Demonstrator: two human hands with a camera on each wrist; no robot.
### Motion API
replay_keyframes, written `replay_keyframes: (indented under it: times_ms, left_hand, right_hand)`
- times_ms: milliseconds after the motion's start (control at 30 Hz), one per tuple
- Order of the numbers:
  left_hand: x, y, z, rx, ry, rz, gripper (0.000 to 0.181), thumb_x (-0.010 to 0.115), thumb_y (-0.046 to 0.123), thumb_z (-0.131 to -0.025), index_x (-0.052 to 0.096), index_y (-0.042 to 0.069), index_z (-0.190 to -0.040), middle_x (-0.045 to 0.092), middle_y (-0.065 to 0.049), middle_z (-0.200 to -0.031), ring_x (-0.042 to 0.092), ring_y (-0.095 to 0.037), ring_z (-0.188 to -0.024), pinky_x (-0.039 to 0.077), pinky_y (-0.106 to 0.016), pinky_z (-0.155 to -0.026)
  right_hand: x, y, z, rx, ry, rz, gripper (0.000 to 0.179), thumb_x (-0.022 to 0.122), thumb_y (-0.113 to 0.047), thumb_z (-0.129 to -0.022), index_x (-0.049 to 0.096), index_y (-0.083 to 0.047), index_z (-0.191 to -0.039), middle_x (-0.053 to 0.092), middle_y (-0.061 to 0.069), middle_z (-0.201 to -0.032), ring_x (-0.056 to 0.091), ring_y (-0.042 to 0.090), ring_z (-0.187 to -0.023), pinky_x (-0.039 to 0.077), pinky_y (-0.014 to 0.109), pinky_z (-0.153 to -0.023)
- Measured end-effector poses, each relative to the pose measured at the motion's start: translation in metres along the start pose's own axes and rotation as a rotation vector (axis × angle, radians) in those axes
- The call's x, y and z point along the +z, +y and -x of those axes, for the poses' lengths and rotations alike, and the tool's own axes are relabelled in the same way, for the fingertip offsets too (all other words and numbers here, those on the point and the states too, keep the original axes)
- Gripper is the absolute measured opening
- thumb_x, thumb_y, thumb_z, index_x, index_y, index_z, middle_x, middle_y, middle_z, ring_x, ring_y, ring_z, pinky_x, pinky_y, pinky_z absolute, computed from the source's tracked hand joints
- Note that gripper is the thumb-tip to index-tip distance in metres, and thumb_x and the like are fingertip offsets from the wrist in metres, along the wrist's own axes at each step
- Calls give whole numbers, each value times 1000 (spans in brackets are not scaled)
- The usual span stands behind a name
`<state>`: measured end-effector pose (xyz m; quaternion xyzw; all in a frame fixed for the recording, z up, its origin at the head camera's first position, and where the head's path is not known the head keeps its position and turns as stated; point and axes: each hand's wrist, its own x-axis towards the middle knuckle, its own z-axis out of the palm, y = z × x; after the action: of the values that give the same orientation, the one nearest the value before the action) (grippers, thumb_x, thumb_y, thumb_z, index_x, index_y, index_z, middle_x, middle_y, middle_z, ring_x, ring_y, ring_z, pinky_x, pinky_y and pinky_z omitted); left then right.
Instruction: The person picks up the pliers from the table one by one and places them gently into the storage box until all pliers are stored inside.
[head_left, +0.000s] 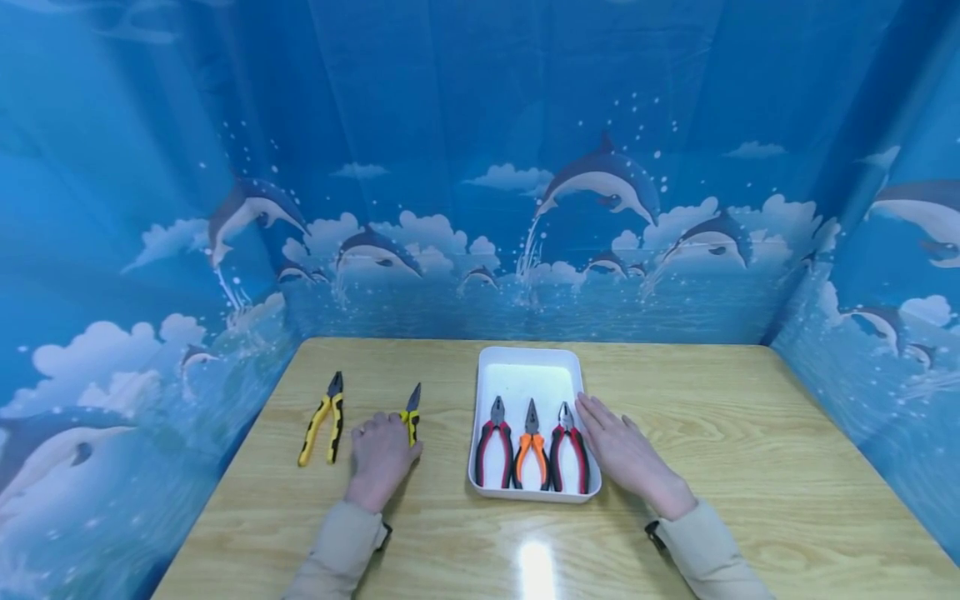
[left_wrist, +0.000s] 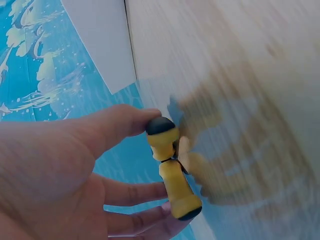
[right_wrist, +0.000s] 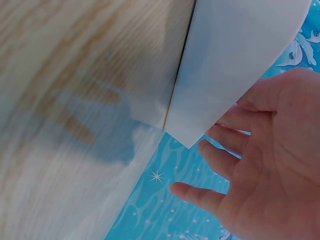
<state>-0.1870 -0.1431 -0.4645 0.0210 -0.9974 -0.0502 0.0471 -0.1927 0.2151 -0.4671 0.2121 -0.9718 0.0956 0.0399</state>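
My left hand [head_left: 378, 458] grips a pair of yellow-and-black pliers [left_wrist: 175, 185] by the handles, thumb on one side and fingers on the other. Its dark, pointed jaws face away from me; the palm hides part of the handles in the head view. My right hand [head_left: 626, 454] lies with straight fingers along the right side of a white tray [head_left: 528, 375], and in the right wrist view the fingertips are at the tray's wall. In the tray's near part lie red-and-black pliers [head_left: 506, 437], orange-and-black pliers [head_left: 532, 438] and another red-and-black pair [head_left: 558, 437], side by side.
Another pair of yellow-and-black pliers [head_left: 337, 405] lies on the wooden table [head_left: 720, 433], left of my left hand. A blue curtain [head_left: 465, 100] printed with dolphins stands behind the table and along both sides.
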Motion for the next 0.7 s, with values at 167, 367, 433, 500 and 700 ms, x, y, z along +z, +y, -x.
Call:
replay_keyframes:
  times_ms: [167,367,433,500,700]
  left_hand:
    - [1,1,0,17,31,-10,55,80,38,-85,63,-10,-105,61,-25,-93,62,-41,-88,49,-58,-85]
    - [1,1,-1,5,33,-10,60,78,45,-86,62,-10,-104,59,-24,-90,62,-39,-85,50,-57,-83]
    - [1,1,-2,-1,39,-10,61,78,47,-86,62,-10,-101,58,-23,-87,61,-38,-82,51,-56,-80]
    - [0,1,-3,-6,42,-8,60,79,47,-85,61,-9,-97,57,-22,-85,61,-36,-79,52,-55,-77]
    - [-2,1,-5,2,51,-8,51,81,39,-84,61,-8,-89,56,-19,-80,57,-31,-73,52,-51,-72]
  right_hand:
    - [0,0,0,-7,7,5,53,49,-20,-107,36,2,-154,33,18,-161,33,40,-147,31,68,-110]
    - [-1,0,0,3,6,-2,52,48,-20,-107,36,1,-154,32,18,-161,33,40,-147,30,68,-111]
    - [-2,-1,0,7,3,-7,52,48,-19,-107,36,1,-154,32,18,-161,32,40,-147,30,68,-111]
    - [-3,-1,0,11,-1,-12,52,47,-19,-107,36,1,-154,32,18,-161,32,40,-147,29,68,-111]
    - [-3,-2,1,15,-9,-14,52,47,-20,-108,35,1,-155,32,18,-162,32,40,-148,29,68,-112]
